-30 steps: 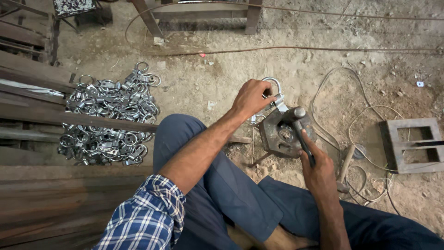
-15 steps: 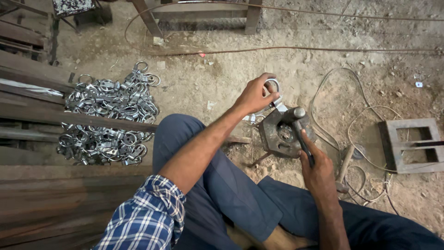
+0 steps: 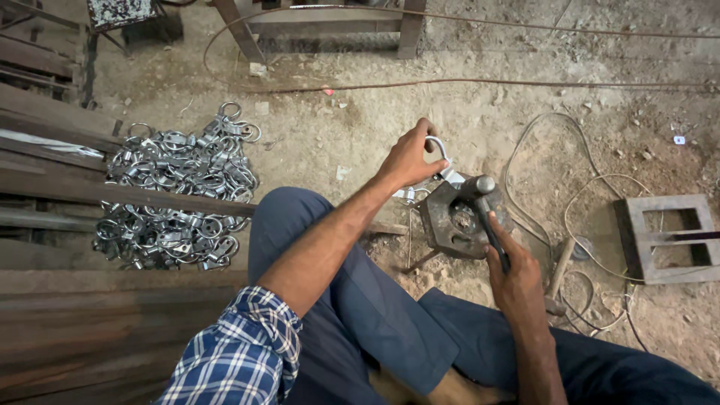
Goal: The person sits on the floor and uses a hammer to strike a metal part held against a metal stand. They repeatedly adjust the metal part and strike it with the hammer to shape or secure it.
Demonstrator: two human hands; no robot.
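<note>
Ring lower, left grip closed

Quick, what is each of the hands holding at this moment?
Left hand: closed on a metal ring piece, above the iron block.
Right hand: closed on the hammer handle.

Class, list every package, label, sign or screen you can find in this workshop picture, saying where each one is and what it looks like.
None are in view: no package, label, sign or screen. Only bare metal and dirt show: a heap of shiny metal ring clips at left, a hammer over a dark iron block.
</note>
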